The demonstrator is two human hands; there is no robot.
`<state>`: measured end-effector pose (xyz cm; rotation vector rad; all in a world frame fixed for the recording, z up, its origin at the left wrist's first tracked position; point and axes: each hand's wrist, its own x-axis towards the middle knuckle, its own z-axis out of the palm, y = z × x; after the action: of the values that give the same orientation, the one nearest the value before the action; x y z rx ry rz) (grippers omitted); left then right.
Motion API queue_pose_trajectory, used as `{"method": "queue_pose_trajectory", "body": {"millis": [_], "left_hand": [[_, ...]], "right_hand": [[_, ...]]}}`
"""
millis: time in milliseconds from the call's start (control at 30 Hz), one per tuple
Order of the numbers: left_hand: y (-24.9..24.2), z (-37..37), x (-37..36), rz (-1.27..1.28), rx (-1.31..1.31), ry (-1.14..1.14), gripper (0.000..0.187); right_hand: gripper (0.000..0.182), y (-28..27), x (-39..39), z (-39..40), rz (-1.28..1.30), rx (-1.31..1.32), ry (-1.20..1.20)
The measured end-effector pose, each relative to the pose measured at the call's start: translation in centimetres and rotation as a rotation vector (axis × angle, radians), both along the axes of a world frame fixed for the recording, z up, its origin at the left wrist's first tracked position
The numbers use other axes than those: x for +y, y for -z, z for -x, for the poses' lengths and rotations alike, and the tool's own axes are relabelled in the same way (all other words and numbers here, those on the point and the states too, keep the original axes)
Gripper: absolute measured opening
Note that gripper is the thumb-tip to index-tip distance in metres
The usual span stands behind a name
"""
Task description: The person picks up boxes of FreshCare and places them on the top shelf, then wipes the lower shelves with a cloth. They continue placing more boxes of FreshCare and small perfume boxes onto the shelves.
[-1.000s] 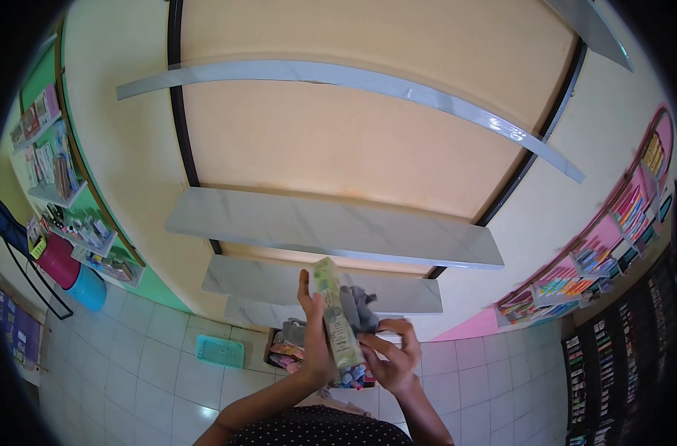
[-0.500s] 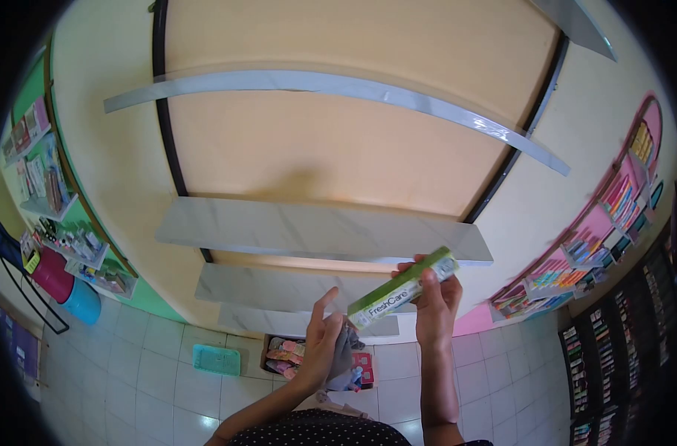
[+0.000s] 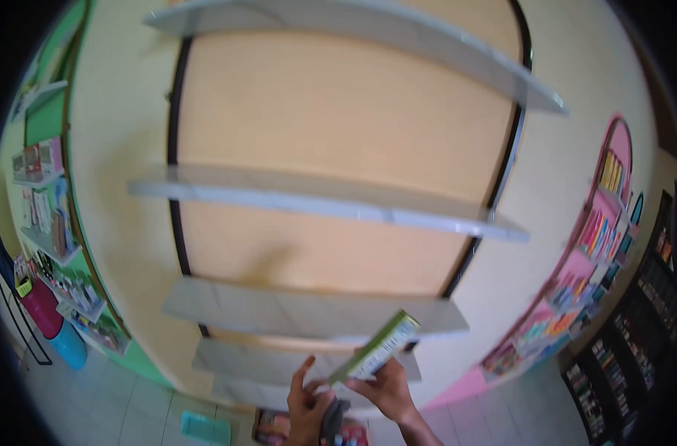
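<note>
My right hand [image 3: 389,388] is closed around a long green and white box [image 3: 379,348], held tilted with its upper end to the right. Close to the box's lower end is my left hand [image 3: 309,405], with one finger raised and a grey cloth [image 3: 334,422] gripped against the palm. Both hands are in front of the lower marbled shelves [image 3: 309,308]. The lettering on the box is blurred.
Higher marbled shelves [image 3: 331,202] cross the beige wall panel. Stocked shelves [image 3: 37,178] stand left, pink shelving [image 3: 569,290] and dark racks [image 3: 613,349] right. A turquoise tray [image 3: 205,429] and a box of goods [image 3: 268,427] are on the floor.
The view has tilted upward, showing more of the upper shelves. Both hands and the green box now appear lower in the view, and the box is tilted more steeply.
</note>
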<state>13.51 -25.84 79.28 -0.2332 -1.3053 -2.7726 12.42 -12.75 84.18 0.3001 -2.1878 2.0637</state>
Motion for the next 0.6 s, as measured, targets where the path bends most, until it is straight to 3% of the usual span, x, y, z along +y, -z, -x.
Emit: {"method": "queue_pose_trajectory", "body": {"millis": [67, 100, 167, 233, 367, 467, 500, 533, 600], "left_hand": [[-0.9, -0.2, -0.2, 0.061, 0.075, -0.016, 0.051], [0.0, 0.3, -0.3, -0.039, 0.161, 0.014, 0.064], [-0.6, 0.7, -0.8, 0.027, 0.228, -0.029, 0.064], [-2.1, 0.6, -1.0, 0.086, 0.221, -0.128, 0.065], [-3.9, 0.0, -2.9, 0.153, 0.323, -0.222, 0.062], [-3.4, 0.7, -4.3, 0.251, 0.468, -0.287, 0.057], [-3.4, 1.1, -4.1, 0.146, 0.516, -0.321, 0.054], [-3.7, 1.1, -4.4, 0.142, 0.522, -0.326, 0.054], [-4.6, 0.5, -5.7, 0.213, 0.499, -0.322, 0.053]], "right_hand": [[0.061, -2.4, -0.2, 0.1, 0.013, 0.065, -0.013], [0.069, -2.9, -0.6, 0.3, 0.061, 0.095, -0.027], [0.077, -3.3, -1.5, 0.2, 0.104, 0.141, -0.036], [0.102, -3.2, -2.9, 0.0, 0.178, 0.112, -0.089], [0.115, -4.7, -2.7, 0.4, 0.090, 0.286, -0.190], [0.116, -6.4, -2.1, 0.6, 0.043, 0.386, -0.255], [0.113, -7.0, -2.6, 0.2, 0.313, 0.363, -0.292], [0.113, -7.5, -2.1, 0.3, 0.308, 0.369, -0.297], [0.095, -8.5, -0.2, 0.4, 0.294, 0.262, -0.301]]}}
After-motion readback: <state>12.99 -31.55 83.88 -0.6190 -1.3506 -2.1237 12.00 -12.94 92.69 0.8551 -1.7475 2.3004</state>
